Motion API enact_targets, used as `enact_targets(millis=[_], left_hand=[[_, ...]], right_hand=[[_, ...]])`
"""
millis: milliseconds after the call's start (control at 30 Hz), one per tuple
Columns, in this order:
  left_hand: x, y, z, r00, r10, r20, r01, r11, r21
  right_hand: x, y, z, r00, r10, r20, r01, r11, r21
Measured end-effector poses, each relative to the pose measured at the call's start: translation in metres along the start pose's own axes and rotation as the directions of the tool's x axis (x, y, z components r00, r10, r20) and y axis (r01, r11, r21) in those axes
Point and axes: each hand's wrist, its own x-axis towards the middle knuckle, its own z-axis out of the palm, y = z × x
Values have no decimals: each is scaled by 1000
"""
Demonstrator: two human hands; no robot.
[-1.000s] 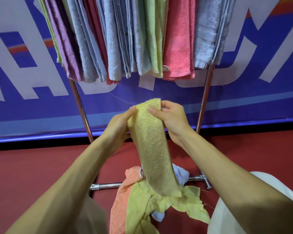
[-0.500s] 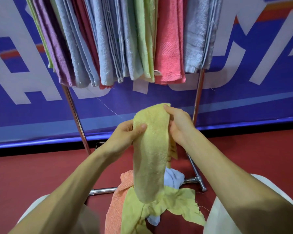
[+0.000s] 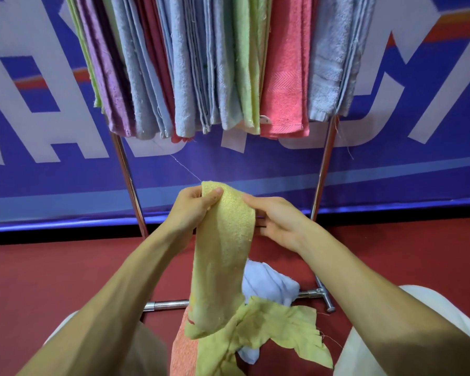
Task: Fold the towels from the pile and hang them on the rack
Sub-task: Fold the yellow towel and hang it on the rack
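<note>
Our left hand [image 3: 193,206] pinches the top end of the yellow towel [image 3: 223,253], with the thumb pressed over the front and the fingers curled behind it. Our right hand [image 3: 278,221] is at the towel's right edge, just below the top. Its thumb tip lies on the cloth and its fingers are curled underneath, but we cannot tell whether it really grips the towel or only touches it.

The yellow towel is folded into a long narrow strip and hangs straight down from our hands, in front of the rack [image 3: 125,172]. Its lower end rests on the pile [image 3: 255,335] on the floor [image 3: 38,280]. In that pile we see a crumpled yellow-green cloth [image 3: 280,327], an orange towel [image 3: 183,354] at the left, and a pale blue towel [image 3: 266,286] bunched against the rack's bottom bar.

Above our hands, the hanging towels [image 3: 190,77] are packed tightly side by side along the top of the rack. From left to right they are green, purple, blue, dark red, more blue, light green, a pink towel [image 3: 282,77], and grey-blue at the right end. Behind the rack stands a blue banner [image 3: 52,180] with large white letters.
</note>
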Motion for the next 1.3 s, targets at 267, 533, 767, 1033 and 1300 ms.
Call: enact_targets(millis=[267,533,767,1033,1300], left_hand=[[-1,2,0,1000,-18,-9,18,1000,22],[-4,4,11,985,-70,159,71,998,2],[16,6,30,978,-151,145,167,980,-104],[27,58,63,996,-56,66,62,994,-87],[12,155,68,989,97,115,-109,989,102]], right_hand=[[1,-1,2,1000,8,9,-10,988,154],[0,-12,-9,990,-79,-118,100,977,189],[-12,-24,-20,950,-274,-151,276,961,-7],[-24,-43,-38,838,-486,-247,443,872,-210],[-47,-118,-59,618,-622,-481,585,772,-248]])
